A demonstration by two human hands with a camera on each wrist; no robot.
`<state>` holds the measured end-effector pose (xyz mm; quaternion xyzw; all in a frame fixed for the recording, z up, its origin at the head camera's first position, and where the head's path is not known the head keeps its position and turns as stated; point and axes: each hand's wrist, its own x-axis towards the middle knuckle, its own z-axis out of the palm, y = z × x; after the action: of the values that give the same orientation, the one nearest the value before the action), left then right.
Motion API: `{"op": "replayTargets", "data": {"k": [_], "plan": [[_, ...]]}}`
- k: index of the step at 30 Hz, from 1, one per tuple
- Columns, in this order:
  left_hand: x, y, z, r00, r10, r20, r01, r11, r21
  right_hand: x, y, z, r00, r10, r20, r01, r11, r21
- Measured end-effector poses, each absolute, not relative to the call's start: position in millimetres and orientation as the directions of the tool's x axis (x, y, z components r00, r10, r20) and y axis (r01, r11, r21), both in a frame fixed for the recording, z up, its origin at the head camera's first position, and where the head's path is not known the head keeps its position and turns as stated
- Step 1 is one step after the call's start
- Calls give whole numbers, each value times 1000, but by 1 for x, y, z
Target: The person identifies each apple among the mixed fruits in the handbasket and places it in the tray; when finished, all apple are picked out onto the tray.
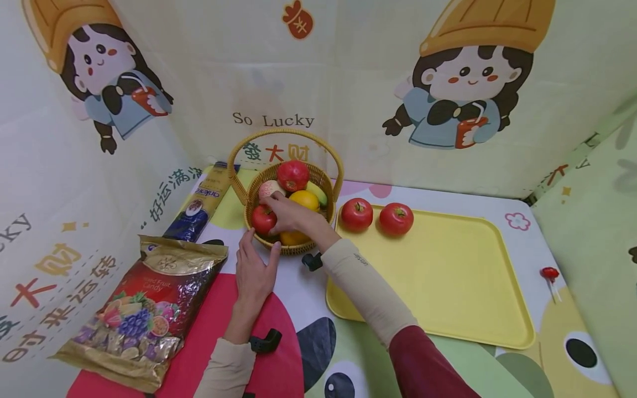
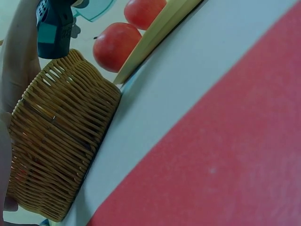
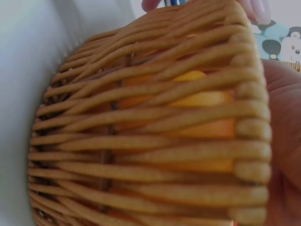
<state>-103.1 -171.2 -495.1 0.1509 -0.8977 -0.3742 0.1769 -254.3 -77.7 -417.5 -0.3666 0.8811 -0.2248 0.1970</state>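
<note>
A wicker basket [image 1: 238, 190] with a tall handle holds fruit. Inside are a red pomegranate [image 1: 293, 175], a pale pink speckled round fruit [image 1: 269, 188], a yellow-orange fruit [image 1: 304, 199], a green-yellow fruit [image 1: 317, 193] and an orange fruit [image 1: 293, 238]. My right hand [image 1: 293, 214] reaches over the rim and grips a red apple [image 1: 263, 219] at the basket's front left, fingers on its far side and thumb nearer me. At the basket's near left side, my left hand [image 1: 255, 271] rests against the wicker wall [image 2: 61, 136], its fingers extended and thumb apart.
Two red apples, one on the left [image 1: 356, 214] and one on the right [image 1: 396, 219], sit at the back left of a yellow tray [image 1: 448, 276]. On the left lie a candy bag [image 1: 149, 309] and a blue-gold packet [image 1: 199, 204]. A red lollipop [image 1: 550, 274] lies far right.
</note>
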Motion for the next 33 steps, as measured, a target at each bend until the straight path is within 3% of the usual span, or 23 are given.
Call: {"op": "replayTargets", "data": {"k": [11, 24, 33], "plan": [[-104, -173, -499, -884, -406, 231, -119, 674, 729, -259, -82, -423, -620, -770, -153, -605, 593, -532], [-103, -173, -501, -893, -391, 221, -120, 682, 721, -260, -79, -426, -595, -796, -115, -593, 531, -606], [-104, -173, -500, -889, -399, 226, -123, 683, 720, -258, -75, -420, -618, -784, -60, -590, 513, -623]]}}
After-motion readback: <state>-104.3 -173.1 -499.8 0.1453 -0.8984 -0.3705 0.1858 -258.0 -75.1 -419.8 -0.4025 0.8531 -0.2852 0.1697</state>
